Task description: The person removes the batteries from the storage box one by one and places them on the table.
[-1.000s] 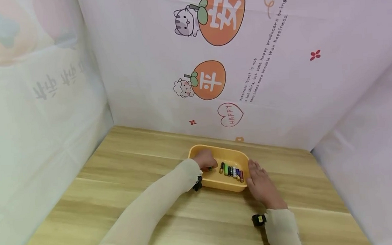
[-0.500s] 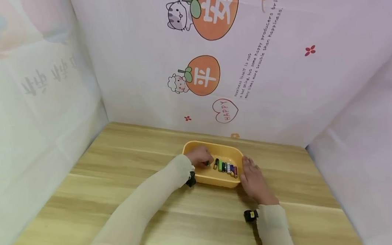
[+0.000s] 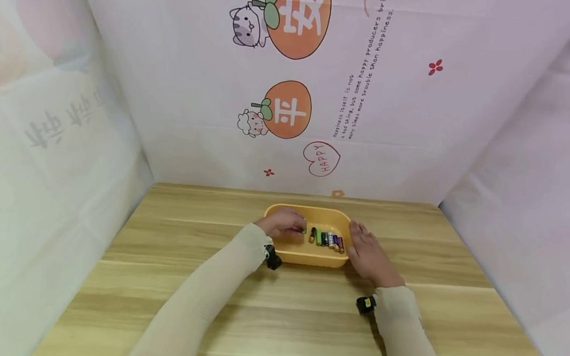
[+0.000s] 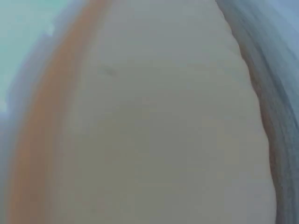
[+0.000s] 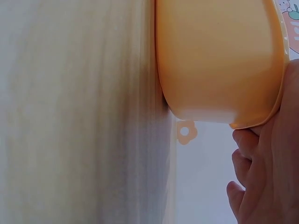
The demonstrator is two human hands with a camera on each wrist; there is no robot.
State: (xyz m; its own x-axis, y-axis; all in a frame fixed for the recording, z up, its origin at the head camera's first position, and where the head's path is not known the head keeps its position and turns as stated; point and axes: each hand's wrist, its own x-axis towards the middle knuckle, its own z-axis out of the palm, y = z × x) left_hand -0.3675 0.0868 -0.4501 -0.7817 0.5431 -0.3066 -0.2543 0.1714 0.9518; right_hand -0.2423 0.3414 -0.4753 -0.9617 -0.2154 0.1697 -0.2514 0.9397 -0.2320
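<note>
Hazards around a shallow tray, in descending order of size. The printed sheet [image 3: 390, 156] stood behind the desk [image 3: 292, 317], and the tray lay near that far edge; a forward shove could have driven it against the sheet. The yellow tray [image 3: 308, 258] sat flat on the desk, with nothing visible holding it down except, at its right end, a hand. It was judged light enough to slide or tip if pressed unevenly.

The right hand [image 3: 372, 257] was extended, fingers straight, against the tray's right end, grasping nothing; the right wrist view showed it lying along the rim. Had it lifted away or pushed harder, the tray would probably have shifted. The left hand [image 3: 284, 221] reached over the tray's left part with its fingers curled down, nearly closed, apparently pinching one small object. The left wrist view, filled by a blurred pale surface, did not confirm the grip. A low forearm might have caught the near rim and jolted the contents.

The row of batteries [image 3: 324, 239] lay side by side on the tray floor towards the right. Their round bodies would likely have rolled out of line if bumped. Smallest was the greenish object [image 3: 304, 230] at the left fingertips, probably another battery, partly hidden; a loose pinch could have dropped it askew or knocked the row's nearest member.
</note>
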